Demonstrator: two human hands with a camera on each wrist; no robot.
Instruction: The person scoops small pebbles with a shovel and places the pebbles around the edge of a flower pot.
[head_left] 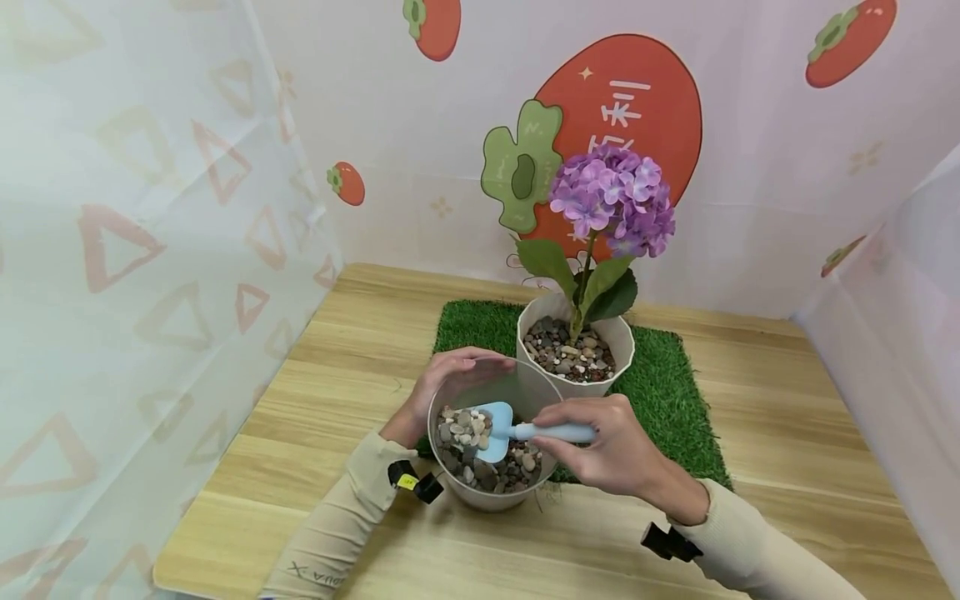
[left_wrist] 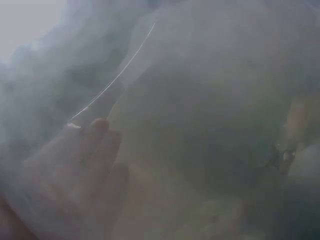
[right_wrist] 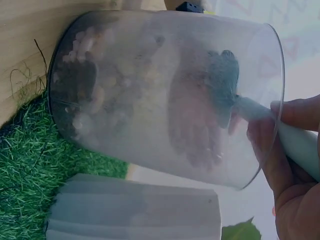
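Note:
A clear plastic bucket (head_left: pixel 491 498) with pebbles in its bottom stands at the front of the table. My left hand (head_left: pixel 444 382) holds it round its far left side; in the hazy left wrist view, that hand's fingers (left_wrist: pixel 102 150) lie along the plastic. In my right hand (head_left: pixel 611 442) I grip the handle of a light blue garden trowel (head_left: pixel 498 429). Its blade is inside the bucket's mouth, bearing a heap of pebbles (head_left: pixel 467 429). Through the cloudy wall, the right wrist view shows the blade (right_wrist: pixel 225 90) well above the bottom pebbles (right_wrist: pixel 92 85).
Just behind the bucket stands a white ribbed pot (head_left: pixel 528 350) of pebbles with a purple hydrangea (head_left: pixel 611 200) in it. Beneath is a green turf mat (head_left: pixel 675 392) on the wooden table (head_left: pixel 322 367). Printed curtains (head_left: pixel 420 125) enclose the back and sides.

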